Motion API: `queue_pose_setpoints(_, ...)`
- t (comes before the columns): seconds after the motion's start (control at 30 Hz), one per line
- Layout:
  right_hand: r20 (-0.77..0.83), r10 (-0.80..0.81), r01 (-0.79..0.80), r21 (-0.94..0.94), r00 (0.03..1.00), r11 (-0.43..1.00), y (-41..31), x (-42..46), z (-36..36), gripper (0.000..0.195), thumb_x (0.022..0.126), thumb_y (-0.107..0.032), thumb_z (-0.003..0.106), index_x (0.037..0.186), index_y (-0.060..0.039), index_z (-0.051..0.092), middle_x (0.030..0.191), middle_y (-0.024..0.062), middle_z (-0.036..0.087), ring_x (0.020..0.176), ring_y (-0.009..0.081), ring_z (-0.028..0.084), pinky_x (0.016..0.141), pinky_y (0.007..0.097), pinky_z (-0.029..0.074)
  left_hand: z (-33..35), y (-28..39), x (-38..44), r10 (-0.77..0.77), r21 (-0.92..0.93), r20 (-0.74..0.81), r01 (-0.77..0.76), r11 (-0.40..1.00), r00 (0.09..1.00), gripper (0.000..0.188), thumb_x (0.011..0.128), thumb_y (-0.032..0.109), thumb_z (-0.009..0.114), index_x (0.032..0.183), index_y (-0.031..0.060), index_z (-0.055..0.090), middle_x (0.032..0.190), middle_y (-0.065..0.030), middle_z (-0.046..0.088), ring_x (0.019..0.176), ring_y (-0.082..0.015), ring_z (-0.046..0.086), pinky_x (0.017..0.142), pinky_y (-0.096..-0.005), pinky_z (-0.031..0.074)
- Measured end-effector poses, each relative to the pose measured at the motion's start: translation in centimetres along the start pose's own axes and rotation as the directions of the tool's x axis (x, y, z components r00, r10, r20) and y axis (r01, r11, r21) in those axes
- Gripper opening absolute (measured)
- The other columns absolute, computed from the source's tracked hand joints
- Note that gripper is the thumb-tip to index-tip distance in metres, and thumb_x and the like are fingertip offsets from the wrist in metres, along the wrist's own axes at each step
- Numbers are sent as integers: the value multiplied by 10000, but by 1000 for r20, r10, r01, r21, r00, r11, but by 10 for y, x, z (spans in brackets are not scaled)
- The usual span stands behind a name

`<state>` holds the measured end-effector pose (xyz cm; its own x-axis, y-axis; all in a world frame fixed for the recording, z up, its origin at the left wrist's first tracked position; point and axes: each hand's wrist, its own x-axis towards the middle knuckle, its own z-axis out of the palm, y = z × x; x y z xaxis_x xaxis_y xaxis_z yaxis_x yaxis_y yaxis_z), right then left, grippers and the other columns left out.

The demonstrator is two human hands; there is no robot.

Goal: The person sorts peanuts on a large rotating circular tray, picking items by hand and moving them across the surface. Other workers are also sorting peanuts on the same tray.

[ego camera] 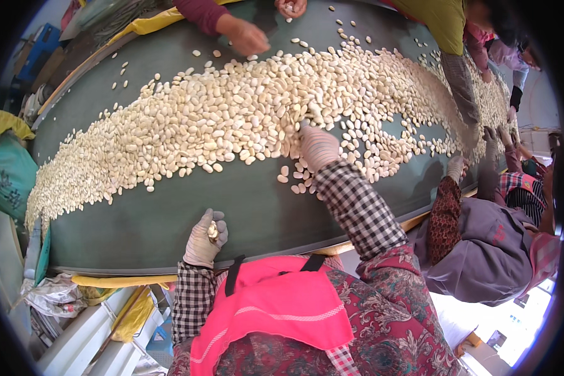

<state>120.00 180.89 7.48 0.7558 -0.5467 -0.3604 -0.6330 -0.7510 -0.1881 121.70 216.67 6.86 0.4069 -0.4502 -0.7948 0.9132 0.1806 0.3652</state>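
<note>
A long bank of pale, cream-coloured beans lies along a dark green sorting belt. My right hand, in a striped work glove, reaches into the near side of the bank, its fingertips among the beans. Whether a bean sits between those fingers cannot be made out. Near the belt's front edge, my left hand is turned palm up in a pale glove with grey fingertips. Its fingers curl around a few beans. Loose beans are scattered just below my right wrist.
Across the belt, a co-worker's bare hand hovers at the bank's far edge; another hand holds beans. A gloved co-worker's hand is at right. Tied green sack stands at left. Yellow padding lines the front edge.
</note>
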Motion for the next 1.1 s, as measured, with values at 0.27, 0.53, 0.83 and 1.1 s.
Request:
queue_pose_setpoints(0.27, 152, 115, -134, 121, 982, 984, -58, -34, 0, 593, 948, -111, 531, 1502, -265, 383, 983, 185, 718, 912, 339, 697, 749, 427, 527, -37, 38, -1, 34, -56, 83, -29, 998, 996, 309, 985, 378, 615, 1023, 72, 615, 722, -16, 585, 580, -140, 529, 493, -245, 409)
queue_pose_setpoints(0.53, 247, -137, 110, 121, 959, 987, -118, -81, 50, 576, 930, -99, 485, 1459, -322, 444, 932, 170, 709, 854, 297, 702, 735, 411, 538, -61, 60, -3, -28, 15, 174, 25, 1000, 984, 363, 977, 417, 618, 1023, 57, 605, 717, -19, 575, 574, -141, 523, 499, -242, 394)
queue_pose_setpoints(0.83, 0, 7, -5, 663, 1000, 748, -125, -62, 52, 650, 863, 92, 378, 1448, -161, 509, 801, 55, 643, 646, 105, 544, 579, 237, 483, -92, 85, -9, -49, 4, 222, 49, 999, 974, 375, 983, 428, 606, 1015, 55, 627, 744, -6, 595, 622, -112, 556, 536, -216, 414)
queue_pose_setpoints(1.1, 79, -72, -1, 683, 994, 730, -164, -44, 68, 650, 829, 45, 514, 1435, -188, 542, 799, 60, 636, 714, 106, 578, 662, 256, 514, -106, 96, -16, -35, 1, 178, 35, 999, 983, 373, 988, 420, 596, 1026, 49, 605, 720, -17, 571, 587, -136, 525, 510, -242, 392)
